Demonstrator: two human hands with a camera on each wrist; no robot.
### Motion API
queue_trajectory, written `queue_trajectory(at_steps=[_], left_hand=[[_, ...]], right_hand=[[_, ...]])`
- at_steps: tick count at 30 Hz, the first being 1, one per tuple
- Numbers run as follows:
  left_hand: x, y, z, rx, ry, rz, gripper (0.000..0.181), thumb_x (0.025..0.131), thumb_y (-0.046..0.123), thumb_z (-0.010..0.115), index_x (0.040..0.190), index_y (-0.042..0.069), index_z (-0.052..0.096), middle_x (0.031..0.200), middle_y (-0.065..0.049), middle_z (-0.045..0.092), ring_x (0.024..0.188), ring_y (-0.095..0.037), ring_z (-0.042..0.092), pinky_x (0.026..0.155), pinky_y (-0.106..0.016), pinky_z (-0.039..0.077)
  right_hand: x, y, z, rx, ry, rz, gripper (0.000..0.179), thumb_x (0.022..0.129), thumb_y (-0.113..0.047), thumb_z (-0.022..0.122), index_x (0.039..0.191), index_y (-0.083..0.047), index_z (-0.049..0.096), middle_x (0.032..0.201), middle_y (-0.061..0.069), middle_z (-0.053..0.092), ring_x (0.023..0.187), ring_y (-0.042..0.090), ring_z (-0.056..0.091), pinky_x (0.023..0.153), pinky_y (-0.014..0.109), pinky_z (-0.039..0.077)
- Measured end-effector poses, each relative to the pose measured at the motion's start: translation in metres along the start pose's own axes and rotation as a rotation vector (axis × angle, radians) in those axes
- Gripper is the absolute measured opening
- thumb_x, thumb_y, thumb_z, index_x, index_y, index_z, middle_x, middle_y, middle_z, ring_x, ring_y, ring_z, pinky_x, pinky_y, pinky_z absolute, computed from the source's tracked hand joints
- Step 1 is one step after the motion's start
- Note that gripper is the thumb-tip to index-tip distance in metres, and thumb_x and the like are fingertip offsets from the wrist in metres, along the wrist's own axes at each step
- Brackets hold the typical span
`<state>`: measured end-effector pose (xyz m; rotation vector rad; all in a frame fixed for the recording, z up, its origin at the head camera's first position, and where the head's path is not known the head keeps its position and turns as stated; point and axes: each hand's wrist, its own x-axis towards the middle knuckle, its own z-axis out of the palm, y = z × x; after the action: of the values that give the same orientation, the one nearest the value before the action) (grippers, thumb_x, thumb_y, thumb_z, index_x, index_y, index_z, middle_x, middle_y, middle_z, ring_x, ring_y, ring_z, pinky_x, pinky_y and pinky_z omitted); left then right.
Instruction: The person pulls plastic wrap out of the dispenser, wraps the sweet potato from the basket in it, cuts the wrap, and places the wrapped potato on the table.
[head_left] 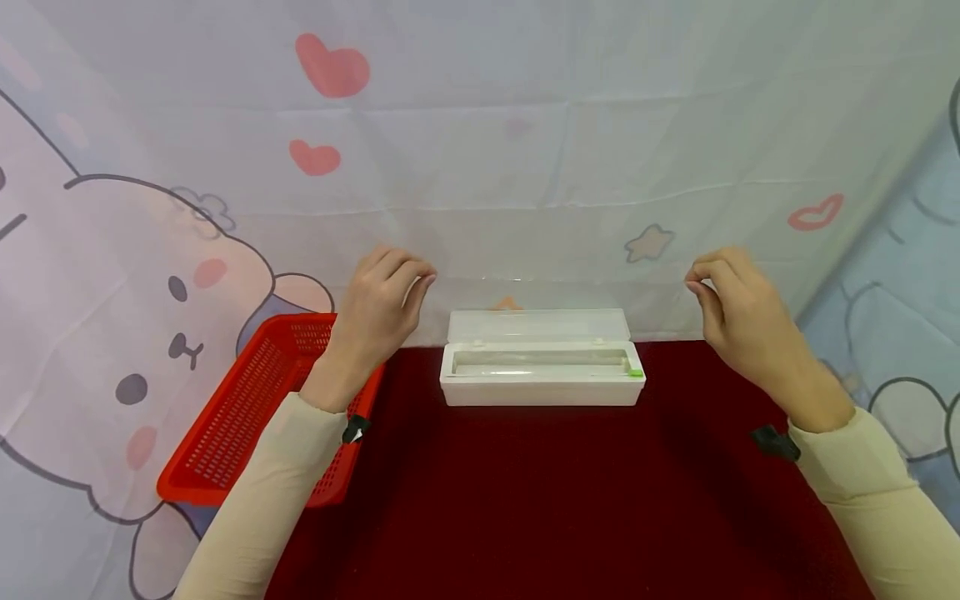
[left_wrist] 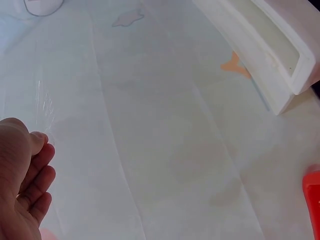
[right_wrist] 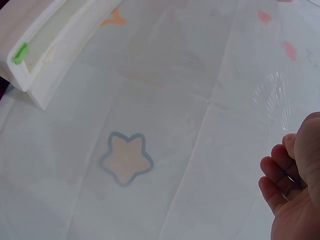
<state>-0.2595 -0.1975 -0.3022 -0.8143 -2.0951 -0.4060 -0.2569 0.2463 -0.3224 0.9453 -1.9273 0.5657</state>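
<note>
Between the two raised hands stretches clear cling film (right_wrist: 278, 97), seen only by its glints and creases. My left hand (head_left: 381, 304) pinches one edge of the film between thumb and forefinger. On the other side my right hand (head_left: 738, 312) pinches the opposite edge the same way. Below and between the hands, a white cling film dispenser box (head_left: 540, 393) rests on the dark red table, its translucent lid (head_left: 538, 326) standing up at the back. A green slide cutter (head_left: 636, 373) sits at the box's right end. A clear roll-like shape (head_left: 525, 369) lies inside.
A red plastic basket (head_left: 198, 493) with perforated walls stands on the left, partly behind the left forearm. The dark red tabletop (head_left: 525, 500) extends in front of the box. A pale printed cloth (head_left: 480, 167) hangs behind the table and along the sides.
</note>
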Motion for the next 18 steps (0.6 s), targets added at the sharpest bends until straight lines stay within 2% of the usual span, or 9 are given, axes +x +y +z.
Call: queue_trajectory(at_steps=[5, 9, 12, 14, 18], left_hand=[[-0.005, 0.004, -0.003, 0.008, 0.011, 0.021, 0.007, 0.100, 0.004, 0.073, 0.103, -0.001, 0.076, 0.100, -0.015, 0.074, 0.099, -0.034, 0.065, 0.091, -0.047, 0.055], [-0.009, 0.006, -0.005, 0.008, 0.008, 0.030, 0.007, 0.101, 0.005, 0.072, 0.103, 0.000, 0.076, 0.100, -0.015, 0.073, 0.098, -0.034, 0.064, 0.091, -0.047, 0.054], [-0.011, 0.008, -0.006, 0.009, 0.006, 0.029, 0.007, 0.100, 0.004, 0.072, 0.103, 0.000, 0.076, 0.100, -0.014, 0.073, 0.097, -0.034, 0.064, 0.091, -0.047, 0.055], [-0.013, 0.009, -0.007, 0.012, 0.007, 0.031, 0.006, 0.100, 0.004, 0.073, 0.103, 0.000, 0.076, 0.100, -0.014, 0.074, 0.097, -0.034, 0.064, 0.091, -0.047, 0.055], [-0.016, 0.011, -0.010, 0.013, 0.010, 0.038, 0.007, 0.101, 0.005, 0.072, 0.104, -0.001, 0.076, 0.100, -0.015, 0.074, 0.098, -0.035, 0.065, 0.092, -0.048, 0.056]], right_hand=[[-0.005, -0.006, -0.003, 0.001, -0.020, -0.003, 0.021, 0.085, 0.025, 0.068, 0.100, 0.013, 0.060, 0.099, 0.026, 0.061, 0.091, 0.038, 0.058, 0.081, 0.030, 0.041], [-0.010, -0.010, -0.007, -0.002, -0.033, -0.011, 0.004, 0.099, 0.012, 0.062, 0.102, 0.014, 0.060, 0.100, 0.028, 0.061, 0.094, 0.039, 0.058, 0.085, 0.027, 0.041], [-0.012, -0.012, -0.009, 0.011, -0.027, -0.013, 0.025, 0.111, -0.008, 0.053, 0.101, 0.014, 0.060, 0.100, 0.027, 0.061, 0.094, 0.040, 0.058, 0.086, 0.026, 0.040], [-0.014, -0.014, -0.009, 0.010, -0.024, -0.012, 0.037, 0.115, -0.018, 0.048, 0.101, 0.014, 0.061, 0.100, 0.027, 0.061, 0.094, 0.040, 0.059, 0.087, 0.025, 0.040], [-0.015, -0.020, -0.009, 0.012, -0.015, -0.009, 0.044, 0.116, -0.024, 0.046, 0.100, 0.013, 0.061, 0.099, 0.026, 0.062, 0.093, 0.037, 0.058, 0.084, 0.025, 0.040]])
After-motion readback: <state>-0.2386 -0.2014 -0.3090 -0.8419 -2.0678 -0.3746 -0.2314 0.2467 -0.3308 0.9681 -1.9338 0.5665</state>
